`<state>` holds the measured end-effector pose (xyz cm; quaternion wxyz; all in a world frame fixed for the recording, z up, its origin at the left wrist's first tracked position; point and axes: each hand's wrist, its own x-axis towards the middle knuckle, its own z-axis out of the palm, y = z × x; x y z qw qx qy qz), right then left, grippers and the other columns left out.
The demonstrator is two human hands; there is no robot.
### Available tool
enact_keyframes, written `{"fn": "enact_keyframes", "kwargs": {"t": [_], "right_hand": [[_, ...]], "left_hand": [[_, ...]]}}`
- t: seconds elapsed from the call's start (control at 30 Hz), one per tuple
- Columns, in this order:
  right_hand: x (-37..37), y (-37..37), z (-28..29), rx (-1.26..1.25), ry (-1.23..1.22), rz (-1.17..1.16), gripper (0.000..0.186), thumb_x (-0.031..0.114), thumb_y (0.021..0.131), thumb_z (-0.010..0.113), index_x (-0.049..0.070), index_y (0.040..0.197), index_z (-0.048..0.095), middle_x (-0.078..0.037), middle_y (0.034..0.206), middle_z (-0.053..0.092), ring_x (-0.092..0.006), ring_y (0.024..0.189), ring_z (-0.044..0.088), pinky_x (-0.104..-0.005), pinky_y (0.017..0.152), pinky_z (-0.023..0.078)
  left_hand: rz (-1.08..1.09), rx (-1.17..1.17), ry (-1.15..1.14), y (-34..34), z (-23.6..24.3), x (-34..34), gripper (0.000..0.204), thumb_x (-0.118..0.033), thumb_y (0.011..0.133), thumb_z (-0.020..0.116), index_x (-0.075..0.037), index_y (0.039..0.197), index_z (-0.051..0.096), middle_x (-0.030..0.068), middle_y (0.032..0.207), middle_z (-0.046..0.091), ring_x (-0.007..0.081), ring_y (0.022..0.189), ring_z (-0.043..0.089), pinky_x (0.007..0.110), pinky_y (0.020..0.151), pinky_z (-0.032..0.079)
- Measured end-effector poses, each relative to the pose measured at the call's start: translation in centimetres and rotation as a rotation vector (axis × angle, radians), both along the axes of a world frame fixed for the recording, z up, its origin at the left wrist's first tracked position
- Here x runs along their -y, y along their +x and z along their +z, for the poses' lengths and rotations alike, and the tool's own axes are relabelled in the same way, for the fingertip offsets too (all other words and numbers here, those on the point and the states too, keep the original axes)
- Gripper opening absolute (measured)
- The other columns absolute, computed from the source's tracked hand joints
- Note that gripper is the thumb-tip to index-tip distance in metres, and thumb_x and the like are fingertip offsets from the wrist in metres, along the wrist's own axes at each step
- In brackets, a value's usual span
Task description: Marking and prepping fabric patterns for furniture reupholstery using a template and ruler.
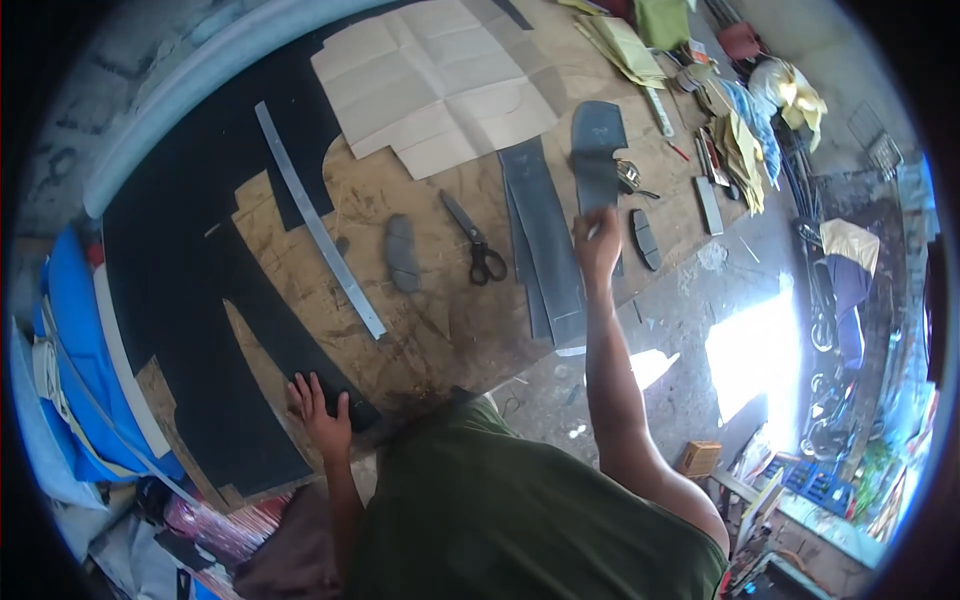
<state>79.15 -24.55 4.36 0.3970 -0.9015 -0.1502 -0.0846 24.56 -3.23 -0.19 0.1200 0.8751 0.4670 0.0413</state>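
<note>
My left hand [322,418] lies flat with fingers spread on a black sheet of material [268,300], close to the table's near edge. The sheet has shapes cut out of it and covers the table's left side. My right hand [598,240] is closed beside long dark grey strips [545,235]. Something small and pale shows at its fingers, too small to name. Just beyond that hand lies a dark grey cut piece with a rounded end [598,125]. A black-handled pair of scissors [478,245] and a long metal ruler [315,215] rest between my hands.
A creased brown paper pattern [440,75] covers the far middle of the brown table [440,340]. Dark pads [402,252], a tape measure [628,176] and a grey block [708,205] lie about. Folded yellowish cloth [740,155] sits at the right edge.
</note>
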Motion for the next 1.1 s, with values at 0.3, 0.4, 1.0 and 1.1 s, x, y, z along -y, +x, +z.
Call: {"fn": "enact_keyframes", "kwargs": {"t": [0.3,0.4,1.0,1.1], "right_hand": [[6.9,-10.7,-3.3,-0.04,-0.299,-0.218,0.027,0.006,0.08,0.071,0.009,0.106,0.062,-0.017,0.092,0.072,-0.043,0.082,0.069,-0.0504,0.075,0.055],[7.5,-11.3,-3.9,0.027,-0.327,-0.175,0.032,0.005,0.079,0.073,0.009,0.109,0.061,-0.02,0.095,0.072,-0.0448,0.086,0.07,-0.0521,0.078,0.056],[7.9,-12.1,7.8,-0.469,0.059,0.111,0.033,0.005,0.079,0.084,0.005,0.106,0.064,-0.011,0.098,0.07,-0.0242,0.087,0.07,-0.0374,0.081,0.058],[3.7,-17.1,12.5,-0.366,0.22,0.349,0.036,0.003,0.079,0.084,0.007,0.108,0.063,-0.008,0.098,0.068,-0.022,0.088,0.067,-0.037,0.082,0.057]], "left_hand": [[-0.039,0.028,0.013,-1.0,-1.4,-0.2,0.076,-0.04,0.1,0.069,-0.013,0.165,0.04,0.0123,0.177,0.027,0.0379,0.164,0.019,0.082,0.119,0.018],[-0.03,0.023,0.005,-1.3,-1.5,0.7,0.076,-0.04,0.1,0.069,-0.013,0.165,0.04,0.0124,0.177,0.026,0.0379,0.164,0.019,0.082,0.119,0.018],[-0.011,0.316,0.278,2.2,3.6,4.9,0.058,-0.033,0.103,0.068,-0.006,0.153,0.057,0.0187,0.159,0.054,0.0394,0.146,0.052,0.056,0.119,0.042],[0.266,0.622,-0.848,4.7,5.3,6.3,0.055,-0.045,0.11,0.055,0.004,0.131,0.07,0.0197,0.111,0.078,0.0344,0.097,0.076,0.038,0.089,0.061]]}}
